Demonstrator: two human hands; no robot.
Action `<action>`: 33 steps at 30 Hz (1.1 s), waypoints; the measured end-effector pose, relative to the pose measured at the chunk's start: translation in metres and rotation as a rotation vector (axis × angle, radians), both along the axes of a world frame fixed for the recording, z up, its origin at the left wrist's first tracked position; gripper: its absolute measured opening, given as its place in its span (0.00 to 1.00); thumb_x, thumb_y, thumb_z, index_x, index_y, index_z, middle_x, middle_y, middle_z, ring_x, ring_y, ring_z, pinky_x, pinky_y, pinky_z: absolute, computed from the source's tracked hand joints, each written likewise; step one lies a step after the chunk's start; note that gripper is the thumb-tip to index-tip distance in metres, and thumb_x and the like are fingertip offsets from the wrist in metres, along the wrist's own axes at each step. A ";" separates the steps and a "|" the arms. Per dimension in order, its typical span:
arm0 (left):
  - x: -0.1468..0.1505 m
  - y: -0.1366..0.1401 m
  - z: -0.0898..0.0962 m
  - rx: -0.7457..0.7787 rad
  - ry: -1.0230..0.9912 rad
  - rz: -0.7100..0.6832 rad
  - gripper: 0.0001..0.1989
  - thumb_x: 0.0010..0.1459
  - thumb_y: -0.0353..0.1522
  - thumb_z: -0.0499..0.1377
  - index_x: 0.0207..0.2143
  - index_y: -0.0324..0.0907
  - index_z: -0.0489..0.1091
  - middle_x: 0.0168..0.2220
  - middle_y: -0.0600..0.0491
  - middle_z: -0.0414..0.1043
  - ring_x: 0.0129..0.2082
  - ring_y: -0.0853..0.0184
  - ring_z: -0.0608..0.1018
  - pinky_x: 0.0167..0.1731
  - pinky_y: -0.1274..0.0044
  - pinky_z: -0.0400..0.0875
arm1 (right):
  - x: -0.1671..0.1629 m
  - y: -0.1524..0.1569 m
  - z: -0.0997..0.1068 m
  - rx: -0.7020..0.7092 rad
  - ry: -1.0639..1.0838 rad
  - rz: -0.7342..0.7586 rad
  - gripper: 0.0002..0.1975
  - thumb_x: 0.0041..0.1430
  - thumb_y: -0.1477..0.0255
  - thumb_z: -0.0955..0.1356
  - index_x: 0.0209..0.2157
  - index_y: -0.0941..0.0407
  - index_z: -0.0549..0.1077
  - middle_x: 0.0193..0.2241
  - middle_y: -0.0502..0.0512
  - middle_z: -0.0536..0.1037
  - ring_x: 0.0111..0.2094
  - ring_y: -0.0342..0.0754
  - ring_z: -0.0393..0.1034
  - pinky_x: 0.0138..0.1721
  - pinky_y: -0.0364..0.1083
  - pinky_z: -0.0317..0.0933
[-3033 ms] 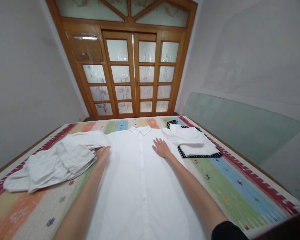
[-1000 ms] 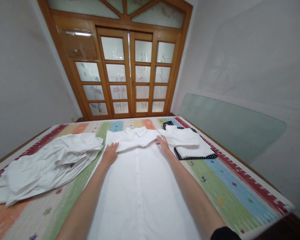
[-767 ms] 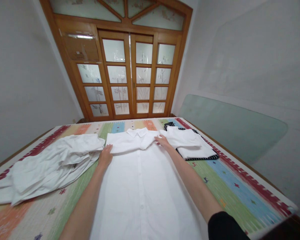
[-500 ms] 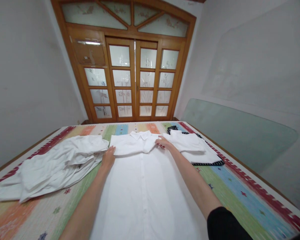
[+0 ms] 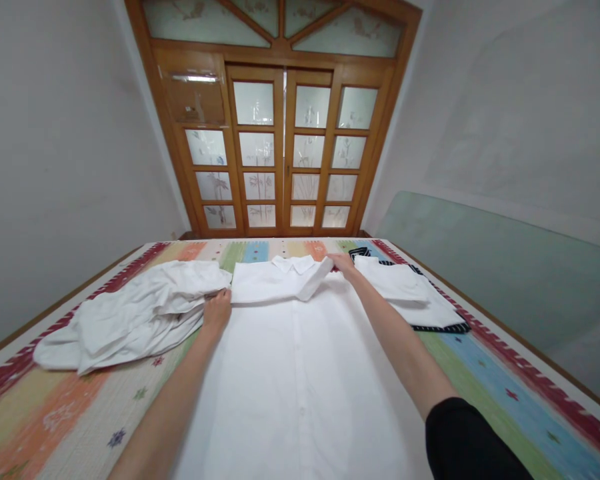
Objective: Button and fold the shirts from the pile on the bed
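Note:
A white button-up shirt [image 5: 290,373] lies front up before me, its collar [image 5: 293,264] at the far end and a folded band of cloth, apparently a sleeve, across the chest. My left hand [image 5: 218,311] is closed at the left edge of that band, its fingertips partly hidden. At the upper right, my right hand [image 5: 342,264] pinches the corner of the band and holds it slightly raised. The cloth under the lifted corner is partly in shadow.
A crumpled pile of white clothing [image 5: 140,310] lies at left on the striped bedspread [image 5: 490,373]. Folded white clothes [image 5: 405,287] rest on a black striped garment [image 5: 440,327] at right. A pale green headboard-like panel [image 5: 500,260] borders the right side; wooden glazed doors [image 5: 280,153] stand beyond.
My right hand has moved up and outward, pulling the band's right corner towards the shoulder and lifting it. The left hand stays at the left edge. The view has shifted slightly.

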State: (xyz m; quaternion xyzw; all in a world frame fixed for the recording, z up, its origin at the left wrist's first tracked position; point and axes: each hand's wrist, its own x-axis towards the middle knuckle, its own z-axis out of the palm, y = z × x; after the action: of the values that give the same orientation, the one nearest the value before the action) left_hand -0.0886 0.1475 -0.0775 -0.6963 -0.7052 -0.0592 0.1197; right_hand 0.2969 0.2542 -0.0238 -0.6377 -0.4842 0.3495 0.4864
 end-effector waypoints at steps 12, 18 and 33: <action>0.005 -0.002 0.003 -0.035 -0.062 0.050 0.19 0.59 0.23 0.45 0.47 0.35 0.70 0.43 0.37 0.74 0.41 0.53 0.79 0.39 0.65 0.71 | 0.069 -0.040 -0.006 -0.057 -0.187 0.329 0.17 0.35 0.80 0.70 0.33 0.57 0.74 0.20 0.44 0.72 0.23 0.42 0.65 0.25 0.40 0.57; 0.007 -0.004 0.005 -0.016 -0.044 0.062 0.18 0.58 0.22 0.46 0.46 0.35 0.71 0.43 0.37 0.74 0.40 0.53 0.80 0.38 0.66 0.72 | 0.058 -0.039 0.008 0.057 -0.758 0.290 0.11 0.41 0.83 0.66 0.25 0.58 0.79 0.27 0.53 0.79 0.34 0.51 0.71 0.42 0.47 0.62; 0.005 -0.005 0.004 -0.006 -0.108 0.135 0.18 0.60 0.30 0.47 0.48 0.36 0.71 0.44 0.38 0.75 0.42 0.52 0.79 0.39 0.66 0.71 | 0.062 -0.094 -0.022 -0.094 -1.284 0.432 0.11 0.49 0.84 0.67 0.30 0.56 0.78 0.37 0.59 0.78 0.44 0.53 0.69 0.43 0.45 0.58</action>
State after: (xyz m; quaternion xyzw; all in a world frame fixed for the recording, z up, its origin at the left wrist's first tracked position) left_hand -0.0837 0.1422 -0.0730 -0.6432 -0.7563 -0.0864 0.0831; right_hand 0.3584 0.1603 -0.0457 -0.6283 -0.7779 0.0117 -0.0065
